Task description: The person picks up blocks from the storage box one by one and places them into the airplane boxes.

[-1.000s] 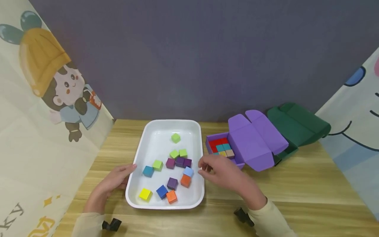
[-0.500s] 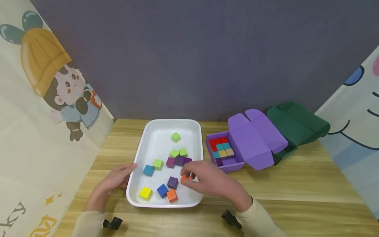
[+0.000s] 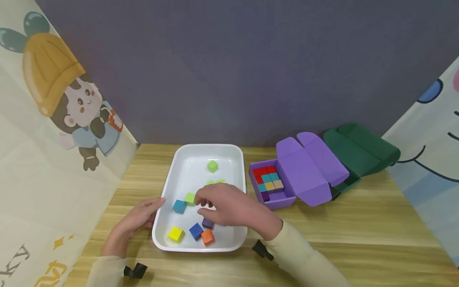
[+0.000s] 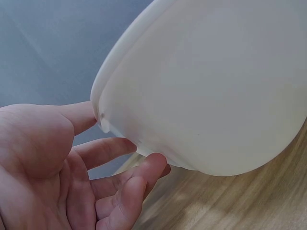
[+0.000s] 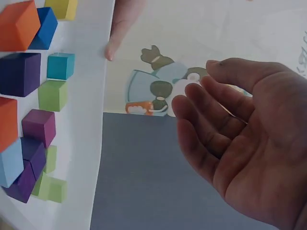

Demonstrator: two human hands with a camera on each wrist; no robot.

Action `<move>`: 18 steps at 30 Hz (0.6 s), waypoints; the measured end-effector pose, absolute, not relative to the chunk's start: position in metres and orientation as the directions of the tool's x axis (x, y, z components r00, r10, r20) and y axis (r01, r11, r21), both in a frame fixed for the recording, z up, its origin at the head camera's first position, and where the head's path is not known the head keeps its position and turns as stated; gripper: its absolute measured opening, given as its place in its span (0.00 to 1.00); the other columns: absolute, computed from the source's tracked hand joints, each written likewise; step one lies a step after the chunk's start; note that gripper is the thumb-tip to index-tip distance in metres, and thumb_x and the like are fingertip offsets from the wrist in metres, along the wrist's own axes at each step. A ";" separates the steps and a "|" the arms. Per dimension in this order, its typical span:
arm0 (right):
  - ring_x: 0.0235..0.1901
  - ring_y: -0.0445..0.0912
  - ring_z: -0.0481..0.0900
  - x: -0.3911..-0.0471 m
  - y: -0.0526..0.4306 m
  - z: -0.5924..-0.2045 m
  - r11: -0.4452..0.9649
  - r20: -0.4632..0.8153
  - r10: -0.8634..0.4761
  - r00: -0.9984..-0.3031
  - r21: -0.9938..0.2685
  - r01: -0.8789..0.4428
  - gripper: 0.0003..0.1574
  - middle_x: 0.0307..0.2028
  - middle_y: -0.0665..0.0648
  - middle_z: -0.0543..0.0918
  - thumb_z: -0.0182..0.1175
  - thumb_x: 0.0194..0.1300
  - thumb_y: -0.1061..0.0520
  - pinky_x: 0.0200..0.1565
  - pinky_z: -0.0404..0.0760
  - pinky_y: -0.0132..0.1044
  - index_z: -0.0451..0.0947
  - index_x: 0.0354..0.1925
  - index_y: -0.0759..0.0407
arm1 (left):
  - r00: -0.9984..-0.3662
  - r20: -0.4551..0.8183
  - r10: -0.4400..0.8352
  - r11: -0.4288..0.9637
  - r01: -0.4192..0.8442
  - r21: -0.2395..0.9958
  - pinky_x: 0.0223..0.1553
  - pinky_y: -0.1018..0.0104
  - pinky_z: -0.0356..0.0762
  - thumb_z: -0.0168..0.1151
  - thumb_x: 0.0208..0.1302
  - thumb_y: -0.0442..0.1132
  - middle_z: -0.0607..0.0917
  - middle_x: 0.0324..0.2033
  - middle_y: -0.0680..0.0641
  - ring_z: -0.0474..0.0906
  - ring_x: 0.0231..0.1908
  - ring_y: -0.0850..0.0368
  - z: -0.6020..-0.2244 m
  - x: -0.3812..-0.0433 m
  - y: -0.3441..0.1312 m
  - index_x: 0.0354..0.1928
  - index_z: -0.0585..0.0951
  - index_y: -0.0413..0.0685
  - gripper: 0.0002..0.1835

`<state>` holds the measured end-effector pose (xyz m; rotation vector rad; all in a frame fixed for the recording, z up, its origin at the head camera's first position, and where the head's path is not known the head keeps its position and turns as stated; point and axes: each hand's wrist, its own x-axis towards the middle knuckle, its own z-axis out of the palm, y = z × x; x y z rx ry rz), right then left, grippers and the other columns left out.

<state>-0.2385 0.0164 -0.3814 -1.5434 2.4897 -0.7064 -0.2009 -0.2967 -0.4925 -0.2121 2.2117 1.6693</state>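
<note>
My left hand (image 3: 141, 217) holds the left rim of a white tray (image 3: 163, 217); in the left wrist view the thumb is at the rim and fingertips touch the wall below it. My right hand (image 3: 229, 205) hovers over the tray, fingers loosely bent, with nothing between them. Beside it lie a lime green cube (image 3: 190, 199), a teal cube (image 3: 179, 206) and a partly covered dark purple cube (image 3: 207, 223). The right wrist view shows cubes hidden by that hand in the head view, including a light blue cube (image 5: 10, 163) and a plum cube (image 5: 39, 127).
A yellow cube (image 3: 176, 234), a blue cube (image 3: 196, 231) and an orange cube (image 3: 207, 237) lie at the tray's near end. Right of the tray, an open purple box (image 3: 279, 204) holds several coloured cubes. A green box (image 3: 362, 151) stands behind it. A grey wall (image 3: 229, 71) rises at the back.
My right hand has moved left, from beside the purple box to over the middle of the tray, covering several cubes. My left hand stays at the rim.
</note>
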 end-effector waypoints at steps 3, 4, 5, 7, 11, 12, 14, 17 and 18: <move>0.36 0.36 0.76 -0.245 0.007 -0.383 0.400 0.082 -0.874 -0.480 -0.442 -0.803 0.08 0.36 0.40 0.80 0.64 0.65 0.53 0.39 0.75 0.26 0.81 0.44 0.50 | -0.923 -0.371 0.103 0.283 -0.330 0.900 0.39 0.49 0.82 0.49 0.74 0.55 0.80 0.50 0.28 0.83 0.43 0.41 -0.493 -0.201 -0.298 0.69 0.59 0.25 0.39; 0.35 0.36 0.76 -0.248 0.005 -0.384 0.417 0.055 -0.871 -0.488 -0.442 -0.794 0.09 0.36 0.40 0.80 0.64 0.65 0.53 0.39 0.75 0.26 0.81 0.44 0.49 | -0.923 -0.370 0.106 0.279 -0.329 0.902 0.39 0.49 0.82 0.49 0.74 0.55 0.80 0.50 0.28 0.83 0.43 0.41 -0.493 -0.202 -0.297 0.69 0.59 0.25 0.39; 0.35 0.36 0.75 -0.250 0.003 -0.385 0.435 0.029 -0.866 -0.499 -0.448 -0.781 0.08 0.35 0.40 0.79 0.64 0.65 0.53 0.38 0.75 0.26 0.81 0.44 0.49 | -0.923 -0.370 0.106 0.277 -0.330 0.903 0.39 0.49 0.82 0.49 0.74 0.55 0.80 0.50 0.28 0.83 0.43 0.41 -0.494 -0.202 -0.297 0.69 0.59 0.25 0.39; 0.33 0.37 0.75 -0.255 0.000 -0.388 0.466 -0.017 -0.856 -0.517 -0.459 -0.756 0.08 0.33 0.40 0.79 0.64 0.65 0.53 0.37 0.75 0.26 0.81 0.44 0.48 | -0.923 -0.371 0.101 0.282 -0.331 0.900 0.38 0.49 0.83 0.50 0.74 0.55 0.81 0.49 0.29 0.83 0.42 0.41 -0.495 -0.203 -0.295 0.68 0.60 0.26 0.39; 0.31 0.37 0.73 -0.261 -0.004 -0.398 0.509 -0.117 -0.846 -0.521 -0.471 -0.720 0.09 0.33 0.41 0.79 0.66 0.64 0.54 0.35 0.75 0.27 0.82 0.44 0.47 | -0.919 -0.382 0.095 0.300 -0.339 0.891 0.37 0.50 0.83 0.50 0.73 0.56 0.82 0.48 0.30 0.84 0.41 0.42 -0.496 -0.202 -0.293 0.68 0.60 0.25 0.39; 0.32 0.37 0.73 -0.262 -0.005 -0.401 0.513 -0.142 -0.847 -0.511 -0.468 -0.720 0.10 0.34 0.42 0.80 0.66 0.63 0.54 0.35 0.75 0.27 0.81 0.45 0.47 | -0.918 -0.385 0.097 0.302 -0.341 0.890 0.37 0.50 0.83 0.49 0.74 0.56 0.82 0.48 0.30 0.84 0.41 0.42 -0.496 -0.201 -0.293 0.68 0.60 0.25 0.39; 0.33 0.37 0.73 -0.263 -0.007 -0.406 0.517 -0.193 -0.852 -0.487 -0.461 -0.721 0.12 0.36 0.44 0.80 0.67 0.63 0.54 0.37 0.75 0.28 0.81 0.46 0.47 | -0.917 -0.388 0.096 0.303 -0.344 0.889 0.38 0.50 0.83 0.49 0.74 0.55 0.81 0.48 0.29 0.84 0.42 0.42 -0.496 -0.200 -0.294 0.68 0.59 0.24 0.39; 0.36 0.38 0.73 -0.265 -0.012 -0.411 0.532 -0.263 -0.846 -0.463 -0.459 -0.711 0.15 0.40 0.46 0.81 0.69 0.61 0.54 0.37 0.76 0.30 0.81 0.47 0.48 | -0.920 -0.382 0.083 0.309 -0.341 0.888 0.38 0.51 0.83 0.49 0.74 0.55 0.81 0.48 0.29 0.84 0.42 0.42 -0.496 -0.201 -0.297 0.68 0.59 0.24 0.39; 0.36 0.38 0.73 -0.265 -0.014 -0.413 0.541 -0.289 -0.841 -0.458 -0.457 -0.706 0.16 0.41 0.47 0.81 0.69 0.60 0.55 0.37 0.76 0.30 0.81 0.48 0.48 | -0.921 -0.382 0.083 0.311 -0.340 0.888 0.38 0.51 0.83 0.49 0.74 0.55 0.81 0.48 0.29 0.84 0.42 0.42 -0.496 -0.201 -0.297 0.68 0.59 0.24 0.39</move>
